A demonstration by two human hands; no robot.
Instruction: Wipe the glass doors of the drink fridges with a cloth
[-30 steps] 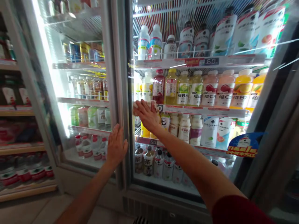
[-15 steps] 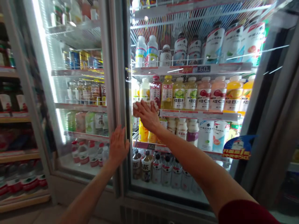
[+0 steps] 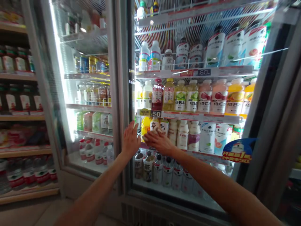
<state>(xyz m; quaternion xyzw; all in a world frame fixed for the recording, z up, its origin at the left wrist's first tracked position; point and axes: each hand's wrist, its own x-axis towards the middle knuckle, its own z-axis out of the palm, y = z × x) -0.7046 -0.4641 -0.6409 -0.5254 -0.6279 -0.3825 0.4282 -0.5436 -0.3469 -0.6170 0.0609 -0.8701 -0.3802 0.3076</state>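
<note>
My right hand [image 3: 160, 142] lies against the glass door [image 3: 164, 196] of the right-hand fridge, pressing a crumpled pale cloth [image 3: 162, 130] under its fingers. Most of the cloth is hidden by the hand. Just to its left, my left hand [image 3: 130, 140] rests with outstretched fingers at the left edge of that door, over the metal frame [image 3: 120, 103] and the glass; I see nothing in it. Behind the glass near both hands stand a yellow bottle [image 3: 145, 125] and several pale yogurt drink bottles [image 3: 182, 135].
Bottled drinks fill the shelves behind the door, with a price tag [image 3: 155, 114] on one shelf rail. A blue sticker [image 3: 238, 150] is on the glass at the right. Another glass-door fridge [image 3: 88, 108] stands left, then open wooden shelves [image 3: 25, 117] of bottles.
My right hand has moved down and slightly right over the glass with the cloth. My left hand has shifted up and right, closer to it. The view has turned slightly left.
</note>
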